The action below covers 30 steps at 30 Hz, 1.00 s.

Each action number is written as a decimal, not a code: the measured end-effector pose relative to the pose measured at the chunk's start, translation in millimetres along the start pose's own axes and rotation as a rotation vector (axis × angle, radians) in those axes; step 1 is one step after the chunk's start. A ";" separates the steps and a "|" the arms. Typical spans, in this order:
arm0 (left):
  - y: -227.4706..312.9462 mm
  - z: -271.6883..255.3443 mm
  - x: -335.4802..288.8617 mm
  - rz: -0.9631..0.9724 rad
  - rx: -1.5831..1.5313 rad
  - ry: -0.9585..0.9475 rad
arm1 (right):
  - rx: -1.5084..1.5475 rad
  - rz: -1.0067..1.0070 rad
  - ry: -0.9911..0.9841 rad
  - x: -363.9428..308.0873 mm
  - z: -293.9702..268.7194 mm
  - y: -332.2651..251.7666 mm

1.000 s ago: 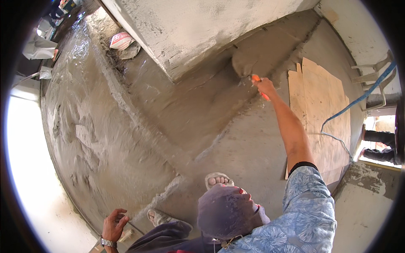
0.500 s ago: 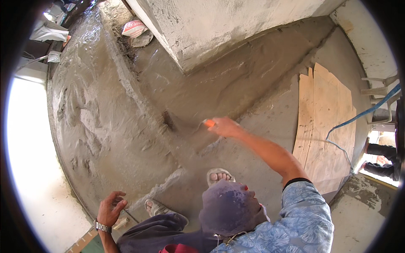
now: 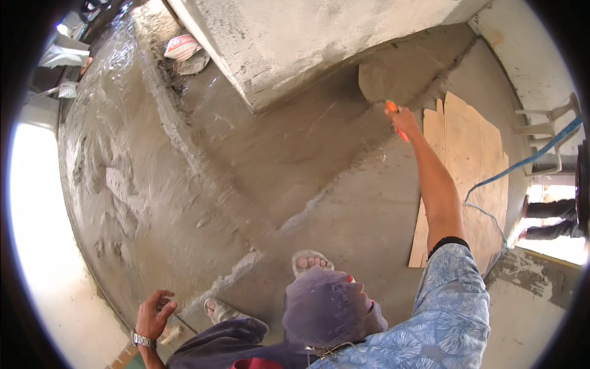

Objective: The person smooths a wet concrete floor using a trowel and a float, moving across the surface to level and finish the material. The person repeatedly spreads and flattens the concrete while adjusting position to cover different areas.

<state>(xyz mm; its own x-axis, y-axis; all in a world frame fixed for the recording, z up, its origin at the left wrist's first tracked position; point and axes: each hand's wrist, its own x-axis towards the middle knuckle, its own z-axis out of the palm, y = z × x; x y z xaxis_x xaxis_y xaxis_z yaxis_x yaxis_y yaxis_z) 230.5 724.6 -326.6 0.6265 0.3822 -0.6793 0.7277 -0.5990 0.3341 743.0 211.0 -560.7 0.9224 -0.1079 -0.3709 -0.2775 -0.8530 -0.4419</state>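
Note:
My right hand (image 3: pixel 404 120) is stretched out to the far right, closed round the orange handle (image 3: pixel 391 106) of a trowel. Wet grey cement coats the trowel's blade (image 3: pixel 372 80), which lies against the floor near the foot of the wall block, so its outline is only partly clear. Smoothed wet cement (image 3: pixel 276 166) spreads to the left of the tool. At the lower left, my left hand (image 3: pixel 155 315) hangs beside my knee with a metal-banded watch (image 3: pixel 144 339) on the wrist. Its fingers are loosely bent and apart, with nothing visibly held.
A pale wall block (image 3: pixel 295 49) juts in from the top. Rougher wet cement (image 3: pixel 117 184) covers the left side. Flat brown boards (image 3: pixel 470 154) lie at right, crossed by a blue hose (image 3: pixel 528 165). A bag (image 3: pixel 182 48) sits far left; another person's legs (image 3: pixel 550 220) show at right.
My right hand has swept the trowel away and to the right, from mid-floor to beside the wall block. The left hand stays almost in place; the whole view has shifted slightly.

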 end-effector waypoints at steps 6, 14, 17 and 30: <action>8.2 0.5 5.9 -0.017 -0.025 0.009 | 0.032 -0.233 -0.293 -90.5 29.0 -50.9; 4.4 0.0 16.7 0.017 -0.023 0.001 | -0.090 -0.537 -0.725 -211.5 163.0 -91.1; 7.5 -0.4 15.7 0.048 -0.010 0.009 | -0.052 -0.492 -0.633 -212.6 190.5 -91.3; -18.1 3.5 10.7 -0.049 -0.071 0.014 | -0.073 -0.126 -0.195 -23.3 20.7 4.2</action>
<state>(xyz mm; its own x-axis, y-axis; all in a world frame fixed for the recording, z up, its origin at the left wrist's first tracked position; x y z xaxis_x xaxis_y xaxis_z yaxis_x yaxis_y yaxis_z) 223.0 737.1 -342.2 0.5928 0.4199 -0.6872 0.7754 -0.5281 0.3462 714.7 220.5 -570.8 0.8771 0.0963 -0.4706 -0.1372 -0.8887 -0.4374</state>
